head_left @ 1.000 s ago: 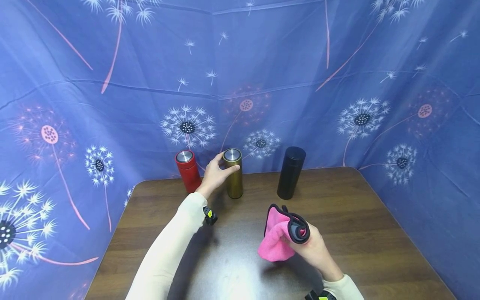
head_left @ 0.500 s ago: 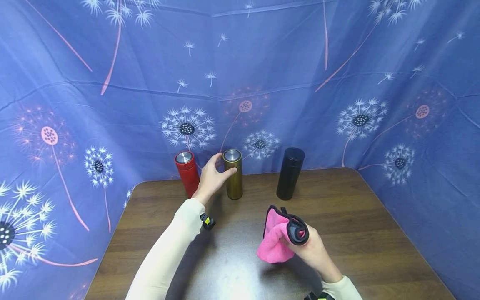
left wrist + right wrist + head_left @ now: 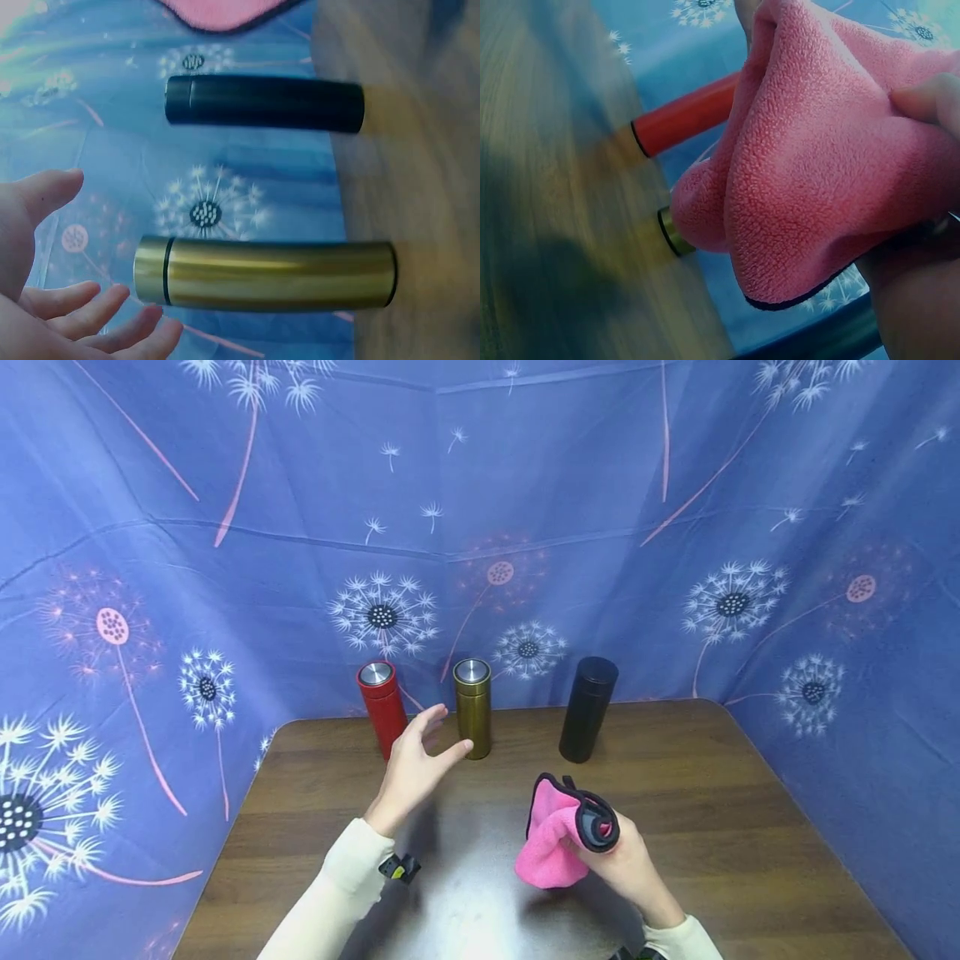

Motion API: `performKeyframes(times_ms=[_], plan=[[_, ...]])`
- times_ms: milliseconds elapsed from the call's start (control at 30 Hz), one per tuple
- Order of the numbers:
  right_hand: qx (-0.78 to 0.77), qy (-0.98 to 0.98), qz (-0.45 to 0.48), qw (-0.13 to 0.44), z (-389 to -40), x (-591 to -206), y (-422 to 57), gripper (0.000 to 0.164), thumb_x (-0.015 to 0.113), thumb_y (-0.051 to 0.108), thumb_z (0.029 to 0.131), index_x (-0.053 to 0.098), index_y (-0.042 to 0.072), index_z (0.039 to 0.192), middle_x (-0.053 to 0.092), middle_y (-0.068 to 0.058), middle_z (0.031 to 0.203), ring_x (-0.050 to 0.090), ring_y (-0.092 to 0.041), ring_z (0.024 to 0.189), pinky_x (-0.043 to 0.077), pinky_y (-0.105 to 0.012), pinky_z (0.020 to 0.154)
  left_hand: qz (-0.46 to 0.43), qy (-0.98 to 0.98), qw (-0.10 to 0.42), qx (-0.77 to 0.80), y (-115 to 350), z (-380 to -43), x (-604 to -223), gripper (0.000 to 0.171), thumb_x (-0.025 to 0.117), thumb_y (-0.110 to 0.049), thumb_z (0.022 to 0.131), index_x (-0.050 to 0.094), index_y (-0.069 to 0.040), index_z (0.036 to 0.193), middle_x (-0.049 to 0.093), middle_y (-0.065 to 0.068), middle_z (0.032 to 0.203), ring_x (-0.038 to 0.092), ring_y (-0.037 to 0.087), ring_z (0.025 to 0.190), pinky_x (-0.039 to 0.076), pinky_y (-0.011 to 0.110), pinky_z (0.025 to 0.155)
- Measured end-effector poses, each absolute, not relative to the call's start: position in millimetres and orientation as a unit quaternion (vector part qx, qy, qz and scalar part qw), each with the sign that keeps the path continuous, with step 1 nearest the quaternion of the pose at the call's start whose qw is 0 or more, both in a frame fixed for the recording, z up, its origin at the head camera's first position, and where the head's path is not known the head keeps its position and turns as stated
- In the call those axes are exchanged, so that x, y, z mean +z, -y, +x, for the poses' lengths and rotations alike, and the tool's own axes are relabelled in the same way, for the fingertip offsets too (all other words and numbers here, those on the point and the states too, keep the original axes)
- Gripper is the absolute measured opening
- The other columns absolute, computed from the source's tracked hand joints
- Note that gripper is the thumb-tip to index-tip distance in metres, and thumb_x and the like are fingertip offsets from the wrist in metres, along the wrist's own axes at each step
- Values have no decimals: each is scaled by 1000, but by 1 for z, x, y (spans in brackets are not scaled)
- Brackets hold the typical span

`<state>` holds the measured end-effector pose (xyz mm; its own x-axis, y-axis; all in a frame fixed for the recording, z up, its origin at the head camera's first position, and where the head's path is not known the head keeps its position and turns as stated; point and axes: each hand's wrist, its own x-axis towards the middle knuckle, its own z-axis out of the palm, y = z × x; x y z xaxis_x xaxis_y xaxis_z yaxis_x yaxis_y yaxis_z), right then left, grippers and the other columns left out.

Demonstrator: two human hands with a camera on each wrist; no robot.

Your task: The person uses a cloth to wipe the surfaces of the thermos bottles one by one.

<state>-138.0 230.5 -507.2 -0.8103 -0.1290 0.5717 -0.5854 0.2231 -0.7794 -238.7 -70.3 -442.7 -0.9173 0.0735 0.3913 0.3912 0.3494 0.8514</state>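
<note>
Holding cloth (image 3: 553, 856) in the right hand (image 3: 628, 867) — left hand (image 3: 411, 767) empty, fingers parted.
Beside it, gold flask (image 3: 473, 718) stands upright between red flask (image 3: 383, 714) and black flask (image 3: 588, 712) — best not nudge it.

Across the centre of the frame, the left bottle (image 3: 382, 710), the middle bottle (image 3: 473, 714) and the right bottle (image 3: 588, 714) stand in a row near the far edge of the table (image 3: 697, 827), the hanging sheet (image 3: 585, 468) behind them. Left of centre, my left hand (image 3: 412, 768) is before the left and middle bottles. The cloth (image 3: 551, 852) is in my right hand (image 3: 626, 868), lower right of centre, before the right bottle.
</note>
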Motion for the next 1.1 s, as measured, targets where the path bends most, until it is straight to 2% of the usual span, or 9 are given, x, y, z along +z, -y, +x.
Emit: performKeyframes(times_ms=[200,400,600,833,967,1033,1100], plan=[[580,755,230,202,-135,-508,-229,45,80,-15,68,67,-2,110,71,4,101,66,-9,90,51,-19,80,-151,794,152,-569,70,-204,-456,67,87,-21,80,56,-6,137,62,8,133,59,28,121,48,44,101],[578,759,211,213,-132,-507,-230,46,81,-14,67,66,-5,109,70,6,101,66,-8,90,51,-18,79,-148,771,166,-597,71,-183,-461,66,88,-12,77,58,-3,135,63,13,131,61,30,119,48,49,100],[569,769,198,214,-131,-507,-232,46,83,-12,67,67,-3,109,70,6,99,66,-8,88,52,-20,76,-154,773,167,-593,68,-181,-461,66,87,-14,78,58,-6,136,63,8,130,61,25,118,49,44,99],[575,763,202,213,-133,-509,-234,49,82,-15,67,66,-6,112,71,5,103,66,-8,93,51,-18,81,-160,784,170,-576,66,-185,-458,64,86,-21,80,58,-8,136,64,4,130,62,22,118,50,42,98],[573,766,188,220,-130,-508,-235,47,82,-15,65,66,-5,109,70,8,101,66,-6,91,50,-17,80,-176,779,168,-577,61,-195,-449,64,87,-19,80,58,-9,136,63,5,131,61,23,119,49,44,99],[568,771,179,225,-126,-504,-234,45,82,-16,64,66,-7,106,70,11,98,65,-5,89,50,-16,78,-181,775,167,-583,55,-198,-438,64,86,-13,80,58,-5,136,62,10,131,60,28,120,48,48,100],[559,778,170,231,-125,-505,-235,45,82,-15,63,66,-7,105,69,12,97,65,-4,88,50,-15,77,-189,768,167,-588,50,-205,-433,64,86,-13,80,57,-4,136,62,11,132,60,28,119,48,47,100]])
